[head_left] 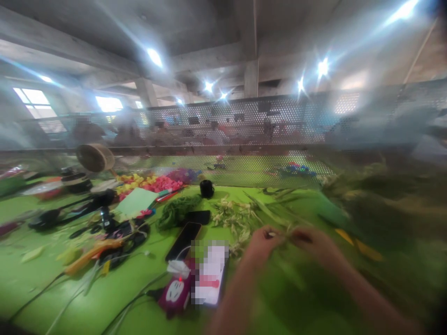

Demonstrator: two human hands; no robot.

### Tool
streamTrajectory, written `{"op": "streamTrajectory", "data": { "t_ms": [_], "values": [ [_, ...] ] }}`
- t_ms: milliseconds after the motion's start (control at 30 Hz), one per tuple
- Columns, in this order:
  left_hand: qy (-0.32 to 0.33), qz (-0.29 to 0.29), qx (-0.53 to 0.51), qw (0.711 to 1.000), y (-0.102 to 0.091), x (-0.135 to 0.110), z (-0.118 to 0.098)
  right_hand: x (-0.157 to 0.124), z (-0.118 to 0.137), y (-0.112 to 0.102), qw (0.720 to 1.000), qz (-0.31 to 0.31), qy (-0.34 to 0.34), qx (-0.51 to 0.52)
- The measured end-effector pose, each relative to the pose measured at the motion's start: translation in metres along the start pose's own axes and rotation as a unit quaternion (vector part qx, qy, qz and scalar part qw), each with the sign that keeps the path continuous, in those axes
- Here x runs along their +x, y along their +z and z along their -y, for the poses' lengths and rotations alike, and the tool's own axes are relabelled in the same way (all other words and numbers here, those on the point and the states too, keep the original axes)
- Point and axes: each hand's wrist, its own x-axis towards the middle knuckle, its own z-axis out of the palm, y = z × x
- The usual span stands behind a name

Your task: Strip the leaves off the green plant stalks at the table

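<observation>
Near the middle right of the head view, my left hand [262, 243] is closed with the thumb and fingers brought together. A short way to its right, my right hand [311, 239] is closed in a pinch. A thin greenish stem seems to run between the two hands, but blur hides its ends and exact kind. Just beyond my left hand lies a loose heap of pale green artificial leaf sprigs [234, 215]. Long green leaf blades [267, 209] lie behind both hands.
A lit phone [211, 277], a purple power socket [176, 293] and a dark phone [184, 241] lie left of my hands. An orange glue gun [92, 256] trails a cord. Green foliage [377, 200] fills the right; a perforated panel [223, 125] stands behind.
</observation>
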Motion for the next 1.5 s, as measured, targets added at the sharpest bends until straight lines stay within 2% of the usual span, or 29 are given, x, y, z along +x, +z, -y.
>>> {"op": "streamTrajectory", "data": {
  "t_ms": [33,100,167,233,300,367,467,533,633,733,833,933,1000,1067,1167,1267,1367,1500],
  "values": [
    [0.002,-0.022,-0.009,1.000,0.001,0.002,0.002,-0.002,0.003,0.002,1.000,-0.007,-0.014,-0.013],
    [0.010,-0.057,0.036,0.998,0.003,0.003,0.002,-0.007,0.007,0.006,0.998,-0.015,-0.047,-0.049],
    [0.032,-0.091,0.146,0.985,0.006,0.000,0.000,-0.011,0.009,0.009,0.994,-0.018,-0.072,-0.082],
    [0.069,-0.109,0.258,0.958,0.009,-0.005,-0.004,-0.014,0.007,0.010,0.991,-0.023,-0.085,-0.102],
    [0.103,-0.085,0.325,0.936,0.011,-0.011,-0.008,-0.013,0.003,0.009,0.990,-0.025,-0.091,-0.104],
    [0.111,-0.029,0.343,0.932,0.010,-0.014,-0.011,-0.010,-0.003,0.006,0.993,-0.010,-0.076,-0.085],
    [0.073,0.061,0.285,0.954,0.004,-0.013,-0.012,-0.003,-0.010,0.000,0.999,0.010,-0.016,-0.026],
    [0.031,0.083,0.187,0.978,0.000,-0.010,-0.010,0.001,-0.011,-0.002,1.000,0.012,0.008,-0.001],
    [-0.007,0.043,0.007,0.999,-0.002,-0.004,-0.002,0.002,-0.003,-0.001,1.000,0.013,0.010,0.009],
    [-0.006,-0.026,-0.061,0.998,0.001,0.003,0.005,-0.003,0.008,0.005,1.000,0.002,-0.012,-0.016],
    [0.004,-0.071,0.044,0.996,0.005,0.004,0.005,-0.011,0.014,0.011,0.995,-0.010,-0.055,-0.084],
    [0.057,-0.100,0.216,0.970,0.009,-0.003,-0.002,-0.015,0.009,0.013,0.990,-0.022,-0.076,-0.120],
    [0.081,-0.074,0.288,0.951,0.010,-0.010,-0.008,-0.014,0.003,0.012,0.991,-0.019,-0.071,-0.111],
    [0.074,-0.020,0.317,0.945,0.009,-0.014,-0.012,-0.011,-0.004,0.009,0.996,-0.002,-0.044,-0.071],
    [0.032,0.065,0.255,0.964,0.002,-0.014,-0.014,-0.003,-0.012,0.003,1.000,0.028,0.008,0.001],
    [-0.020,0.107,0.074,0.991,-0.004,-0.010,-0.012,0.001,-0.012,0.000,0.998,0.044,0.027,0.035],
    [-0.036,0.054,-0.100,0.993,0.001,-0.008,-0.010,0.001,-0.002,0.002,0.996,0.033,0.042,0.068],
    [-0.032,-0.037,-0.195,0.980,0.011,-0.007,-0.008,-0.002,0.011,0.008,0.997,-0.014,0.042,0.066]
  ]
}}
